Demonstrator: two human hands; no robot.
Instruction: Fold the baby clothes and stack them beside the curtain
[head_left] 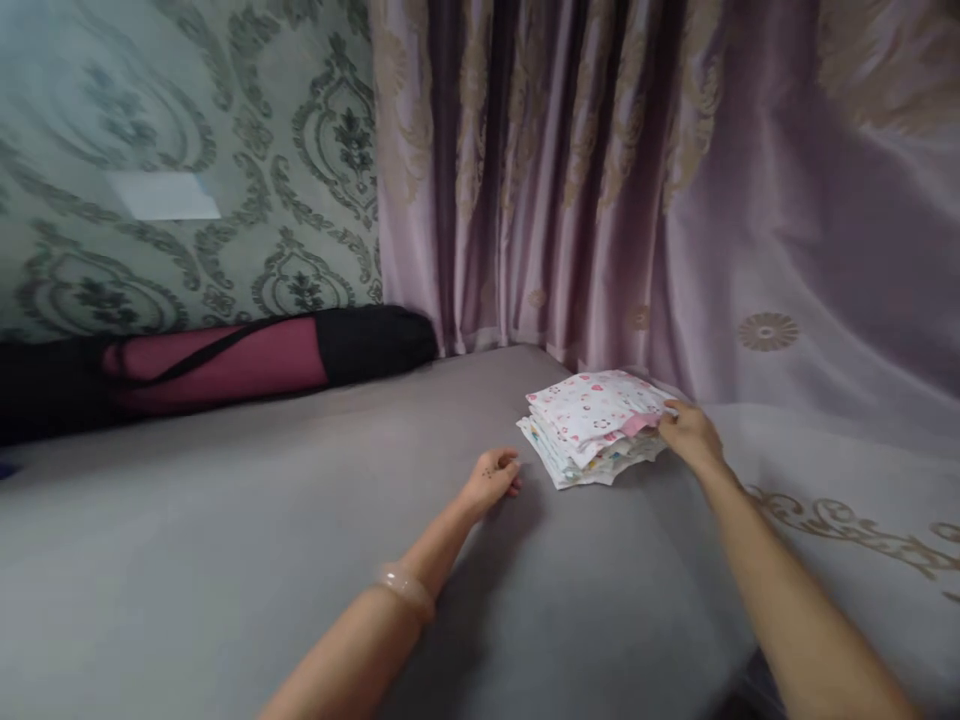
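Observation:
A stack of folded printed cloths (600, 410) lies on the grey bed surface. Its top piece is white with small pink and red motifs and a pink edge; lower layers show green and yellow bits. My right hand (691, 435) is at the stack's right side, thumb and fingers closed on the edge near the top. Just left of the stack, my left hand (493, 478) hovers low with its fingers loosely curled, apart from the cloths and with nothing visible in it. A pale bangle (405, 590) circles the left forearm.
A long black and maroon bag (225, 362) lies along the patterned wall at left. Purple curtains (555, 180) with gold motifs hang behind the stack and drape down on the right. A dark object (757, 690) shows at the bottom right.

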